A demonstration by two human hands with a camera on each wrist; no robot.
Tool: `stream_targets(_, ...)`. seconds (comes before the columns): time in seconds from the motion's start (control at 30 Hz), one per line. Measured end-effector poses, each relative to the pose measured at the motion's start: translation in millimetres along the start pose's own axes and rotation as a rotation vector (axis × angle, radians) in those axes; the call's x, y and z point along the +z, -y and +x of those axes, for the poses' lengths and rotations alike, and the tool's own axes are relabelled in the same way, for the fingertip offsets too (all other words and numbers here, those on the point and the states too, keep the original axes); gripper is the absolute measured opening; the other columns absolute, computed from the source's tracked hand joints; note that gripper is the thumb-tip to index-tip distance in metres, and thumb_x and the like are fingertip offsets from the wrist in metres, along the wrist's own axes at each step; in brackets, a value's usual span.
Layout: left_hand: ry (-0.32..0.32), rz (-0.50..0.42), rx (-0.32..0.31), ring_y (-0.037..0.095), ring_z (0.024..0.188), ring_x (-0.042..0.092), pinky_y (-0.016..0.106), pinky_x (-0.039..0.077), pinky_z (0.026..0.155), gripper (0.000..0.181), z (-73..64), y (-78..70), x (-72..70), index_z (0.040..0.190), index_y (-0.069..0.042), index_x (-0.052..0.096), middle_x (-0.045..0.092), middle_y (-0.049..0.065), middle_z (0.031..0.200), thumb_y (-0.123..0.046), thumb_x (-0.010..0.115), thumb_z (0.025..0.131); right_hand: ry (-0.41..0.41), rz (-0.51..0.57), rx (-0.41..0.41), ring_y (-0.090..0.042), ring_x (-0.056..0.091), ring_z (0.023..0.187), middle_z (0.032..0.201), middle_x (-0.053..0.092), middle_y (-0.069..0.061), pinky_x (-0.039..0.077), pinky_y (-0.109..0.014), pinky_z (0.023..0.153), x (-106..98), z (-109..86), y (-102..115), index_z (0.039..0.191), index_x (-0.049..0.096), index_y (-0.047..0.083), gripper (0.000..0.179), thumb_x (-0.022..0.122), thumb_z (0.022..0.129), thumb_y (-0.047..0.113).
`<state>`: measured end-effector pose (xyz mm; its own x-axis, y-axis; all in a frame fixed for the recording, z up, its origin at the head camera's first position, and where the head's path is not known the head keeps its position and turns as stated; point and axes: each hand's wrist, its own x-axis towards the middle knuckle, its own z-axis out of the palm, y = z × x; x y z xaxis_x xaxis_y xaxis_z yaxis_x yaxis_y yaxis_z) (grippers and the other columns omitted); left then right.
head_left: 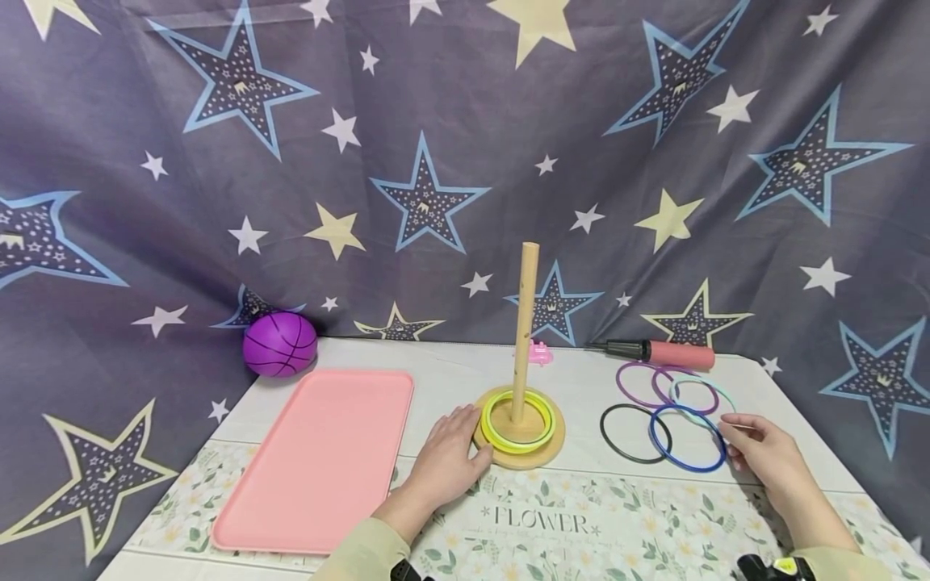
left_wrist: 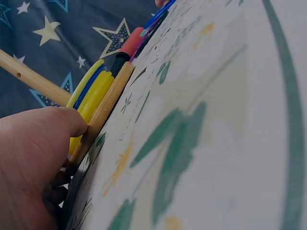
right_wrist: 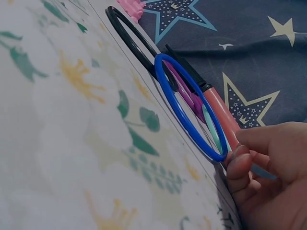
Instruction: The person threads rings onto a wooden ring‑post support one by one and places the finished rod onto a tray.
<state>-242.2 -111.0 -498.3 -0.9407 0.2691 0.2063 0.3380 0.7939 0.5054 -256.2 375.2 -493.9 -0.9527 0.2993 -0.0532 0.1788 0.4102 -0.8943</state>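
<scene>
Currently the L hand (head_left: 452, 453) has hold of the wooden base (head_left: 554, 450), thumb over the near edge & fingers along its L side, prob. to keep the upright post (head_left: 526, 331) steady. Yellow rings (head_left: 517, 449) lie round the foot of the post on that base (the L wrist view also shows a blue one btwn them), so the post seems to keep them stacked. The R hand's (head_left: 768, 452) fingers pinch the blue ring (head_left: 696, 468) at its R edge, presumably b/c that side is nearest & free of the other rings. It's to the R of the base, well apart from it, overlapping the black ring (head_left: 643, 461). Just behind are purple rings (head_left: 619, 379) & a teal ring (head_left: 732, 395), loosely grouped, prob. for easy R-hand reach. A red-and-black pump (head_left: 679, 355) lies behind those; a pink tray (head_left: 320, 460) & purple ball (head_left: 280, 345) sit on the L of the table (head_left: 450, 375), seemingly out of the way.
</scene>
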Motion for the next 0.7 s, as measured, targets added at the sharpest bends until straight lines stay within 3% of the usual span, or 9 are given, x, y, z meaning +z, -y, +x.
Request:
stream_targets(0.5, 0.001, 0.005, 0.0, 0.04, 0.162, 0.035, 0.056, 0.021, 0.136, 0.069, 1.1, 1.4, 1.3, 0.164, 0.005, 0.046, 0.045, 0.022, 0.17, -0.031, 0.062, 0.108, 0.085, -0.054, -0.06, -0.011, 0.059, 0.073, 0.094, 0.067, 0.001, 0.057, -0.027, 0.061, -3.2, -4.3, 3.6, 0.148, 0.051, -0.014, 0.053, 0.067, 0.111, 0.021)
stream_targets(0.7, 0.0, 0.004, -0.002, 0.04, 0.162, 0.036, 0.056, 0.021, 0.135, 0.068, 1.0, 1.4, 1.7, 0.164, 0.005, 0.046, 0.046, 0.022, 0.17, -0.031, 0.062, 0.108, 0.035, -0.122, -0.09, -0.014, 0.06, 0.067, 0.096, 0.069, -0.001, 0.055, -0.029, 0.056, 0.7, -4.8, 0.9, 0.142, 0.059, -0.012, 0.049, 0.072, 0.107, 0.019)
